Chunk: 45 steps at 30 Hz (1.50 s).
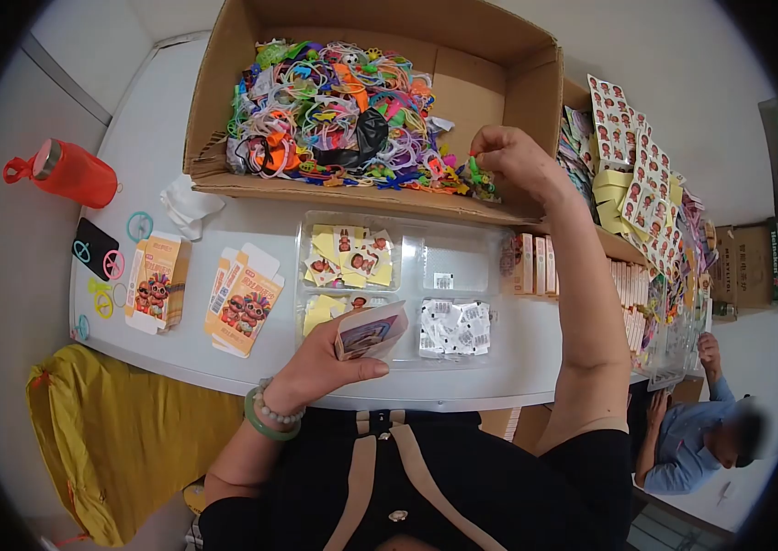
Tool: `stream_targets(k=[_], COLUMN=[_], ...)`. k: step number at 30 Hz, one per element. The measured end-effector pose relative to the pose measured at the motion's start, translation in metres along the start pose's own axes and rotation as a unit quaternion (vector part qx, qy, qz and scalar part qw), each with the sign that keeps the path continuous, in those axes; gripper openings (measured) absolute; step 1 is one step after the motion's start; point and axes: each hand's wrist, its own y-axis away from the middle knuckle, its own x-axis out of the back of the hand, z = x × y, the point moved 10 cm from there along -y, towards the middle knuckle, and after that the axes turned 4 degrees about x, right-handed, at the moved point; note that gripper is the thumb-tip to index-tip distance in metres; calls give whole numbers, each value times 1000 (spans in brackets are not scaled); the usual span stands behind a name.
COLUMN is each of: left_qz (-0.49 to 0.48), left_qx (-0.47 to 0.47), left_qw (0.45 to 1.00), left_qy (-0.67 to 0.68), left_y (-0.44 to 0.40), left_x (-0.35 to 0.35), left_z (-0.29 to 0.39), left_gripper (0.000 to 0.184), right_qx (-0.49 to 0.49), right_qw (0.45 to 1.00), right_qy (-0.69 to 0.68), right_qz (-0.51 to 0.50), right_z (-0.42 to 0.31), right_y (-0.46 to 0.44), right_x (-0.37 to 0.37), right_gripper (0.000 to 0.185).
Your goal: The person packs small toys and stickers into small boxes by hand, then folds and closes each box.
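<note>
My left hand (323, 369) is closed around a small paper box (372, 332) with its open end tilted up, above the front of the clear divided tray (412, 283). At the right end of the large cardboard box (361, 193), my right hand (519, 163) pinches a small green trinket (477, 171) just inside the front wall. Heaped in that carton are mixed colourful trinkets (315, 106), cords and bands. Sticker pieces (352, 255) fill the tray's left compartments. White printed sachets (454, 328) lie in its front right one.
Flat printed boxes (247, 303) and a stack of them (157, 285) lie on the left. Beyond are a phone (97, 248), coloured rings and a red bottle (72, 173). Sticker sheets (651, 184) and boxes (531, 264) stand right. Another person (697, 441) sits far right.
</note>
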Motion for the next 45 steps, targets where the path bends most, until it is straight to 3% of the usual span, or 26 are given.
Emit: stream_targets(k=[2,8,13,15,17,18,20,23,27,29,31,32,34,35,38,41,43,45], left_qz=[11,31,68,43,17,2,-12,-34,-43,-47,-70,-72,-44,-49,-64,-60,-59,-62], left_qx=[6,-1,-4,-28,-20,-25,-30,-28,-41,-39,-65,-61,-146,-141,-60,-30,-119,-128], left_qw=[1000,998,996,998,998,999,999,997,998,998,994,994,988,988,996,998,975,970], left_qy=[17,52,55,29,58,47,37,56,33,27,51,51,-34,-36,-18,-5,-177,-198], left_y=[-1,-1,-3,-7,-5,-5,-2,6,15,20,24,24,26,28,35,36,38,40], left_x=[0,1,5,1,-9,-14,-20,-26,-33,-39,-48,-50,-50,-53,-63,-66,-74,-78], left_z=[-2,-1,1,1,4,4,3,0,-2,-5,-2,-8,-6,-8,-32,-49,-42,-42], left_gripper=[57,52,50,50,48,49,51,49,49,49,57,57,55,55,51,45,40,40], right_qx=[-76,-63,40,156,215,215,298,263,310,181,158,146,99,95,-1,-41,-54,-63], right_qw=[946,886,895,921,963,963,954,954,930,955,954,945,921,921,840,810,807,860], right_qy=[-315,-458,-443,-357,-156,-157,-30,-147,-173,-201,-235,-288,-377,-379,-540,-581,-582,-501], right_qz=[-13,40,22,-1,-52,-52,-22,11,94,122,103,59,-11,-6,-53,-71,-81,-75], right_z=[4,-16,-90,-145,-185,-189,-208,-211,-196,-167,-155,-152,-143,-139,-123,-116,-113,-106], right_y=[10,31,76,105,129,133,148,161,178,180,188,192,204,210,227,240,244,250], right_x=[-12,-11,-17,-32,-54,-62,-73,-63,-51,-50,-62,-76,-102,-104,-130,-148,-163,-170], right_gripper=[9,11,17,18,20,20,22,23,20,15,13,14,20,20,25,19,24,31])
